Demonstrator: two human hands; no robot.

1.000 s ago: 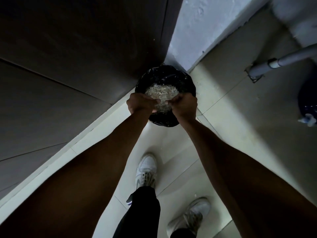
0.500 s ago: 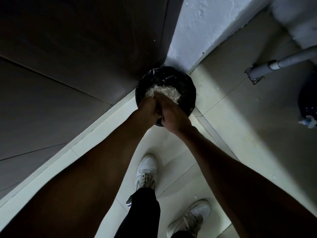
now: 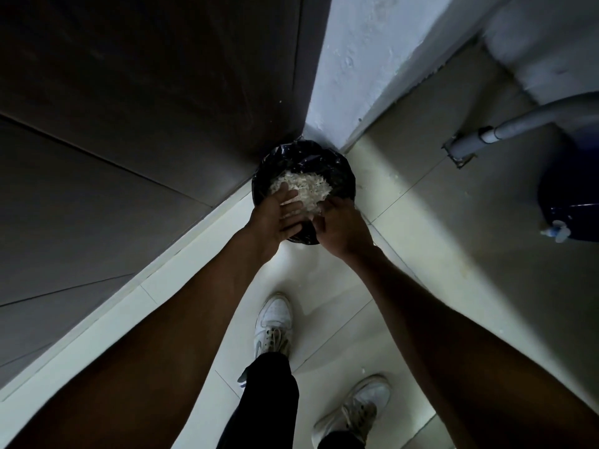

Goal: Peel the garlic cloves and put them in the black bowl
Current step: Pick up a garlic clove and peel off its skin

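Both hands, the left (image 3: 275,215) with flat spread fingers and the right (image 3: 340,228) loosely curled, hold nothing over the bin (image 3: 343,176) of skins (image 3: 308,189), so the peeling seems finished.

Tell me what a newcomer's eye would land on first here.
First the pale heap of garlic skins, bright against the black-lined bin that stands in the corner where the dark panel meets the white wall. Next the two bare hands over it: the left hand with straight fingers, the right hand beside it. Lower down, white sneakers on the pale tiled floor.
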